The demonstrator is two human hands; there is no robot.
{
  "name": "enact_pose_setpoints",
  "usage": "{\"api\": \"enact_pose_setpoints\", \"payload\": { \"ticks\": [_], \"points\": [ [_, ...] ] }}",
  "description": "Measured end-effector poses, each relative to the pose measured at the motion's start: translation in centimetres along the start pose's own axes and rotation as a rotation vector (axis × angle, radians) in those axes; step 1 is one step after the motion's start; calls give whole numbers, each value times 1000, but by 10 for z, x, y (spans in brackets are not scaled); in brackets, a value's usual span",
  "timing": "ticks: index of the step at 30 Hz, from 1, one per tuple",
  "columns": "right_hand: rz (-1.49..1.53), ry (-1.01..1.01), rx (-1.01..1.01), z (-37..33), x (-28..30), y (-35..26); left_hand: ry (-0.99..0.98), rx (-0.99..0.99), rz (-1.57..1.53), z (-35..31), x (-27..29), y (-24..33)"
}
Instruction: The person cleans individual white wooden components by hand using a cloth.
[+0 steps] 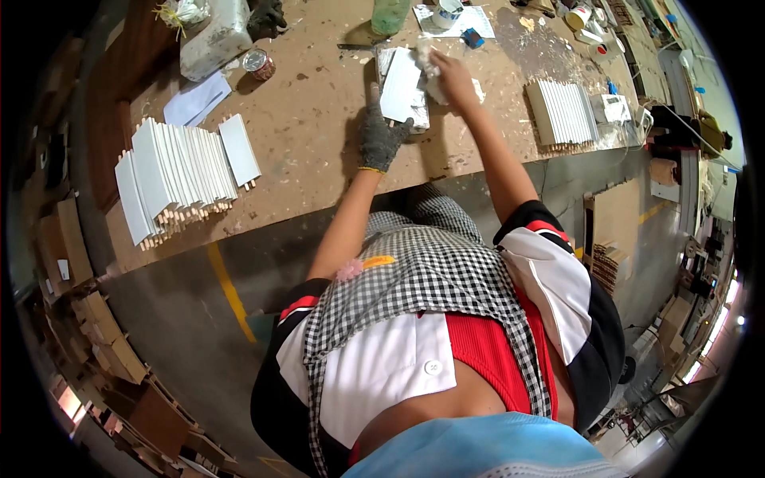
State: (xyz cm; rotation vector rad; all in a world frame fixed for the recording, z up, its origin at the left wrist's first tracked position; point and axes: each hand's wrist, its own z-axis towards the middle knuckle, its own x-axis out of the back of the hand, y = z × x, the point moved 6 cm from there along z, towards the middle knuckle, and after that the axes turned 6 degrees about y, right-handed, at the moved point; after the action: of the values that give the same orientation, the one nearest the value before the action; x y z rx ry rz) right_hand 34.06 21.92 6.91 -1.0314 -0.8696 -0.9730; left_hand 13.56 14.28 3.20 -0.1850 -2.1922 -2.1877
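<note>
A white panel (401,86) with short wooden pegs at its end lies on a white, paint-smeared block (420,119) on the workbench. My left hand (384,137), in a dark grey glove, grips the panel at its near end, one finger along the left edge and the thumb at the lower right. Bare, my right hand (453,80) is closed on a crumpled whitish rag (430,64) at the right edge of the panel. To the left stands a row of similar white panels (179,167), with a single panel (239,150) beside it. Another stack of panels (560,113) sits to the right.
The stained workbench (319,159) holds a small tin (258,64), white paper (197,99) and a plastic-wrapped bundle (215,40) at left. Toward the back are a greenish container (389,16), a white cup (448,13) and a small blue object (472,38). A white box (612,108) with a cable lies at right.
</note>
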Motion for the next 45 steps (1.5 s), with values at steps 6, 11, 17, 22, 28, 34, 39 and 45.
{"api": "enact_pose_setpoints", "payload": {
  "ticks": [6, 11, 17, 22, 28, 34, 39, 45],
  "points": [
    [1199, 203, -901, -49, 22, 101, -39, -335, 769, 16, 9, 38],
    [1204, 230, -861, -71, 129, 24, 38, -598, 397, 26, -11, 131],
    [1497, 304, -716, -103, 141, 8, -197, -149, -54, 26, -91, 151],
    [1503, 542, -783, -131, 153, 28, -204, 109, -338, 43, -84, 136],
    [713, 193, -487, -143, 180, 34, 90, -570, 212, 40, -59, 185],
    [445, 350, -486, -129, 216, 16, -80, -598, 114, 48, -63, 194],
    [445, 452, -325, -84, 205, -43, -116, -543, 90, 46, -65, 202],
    [991, 466, -596, -92, 197, -7, -77, -403, -35, 56, -44, 214]
  ]
}}
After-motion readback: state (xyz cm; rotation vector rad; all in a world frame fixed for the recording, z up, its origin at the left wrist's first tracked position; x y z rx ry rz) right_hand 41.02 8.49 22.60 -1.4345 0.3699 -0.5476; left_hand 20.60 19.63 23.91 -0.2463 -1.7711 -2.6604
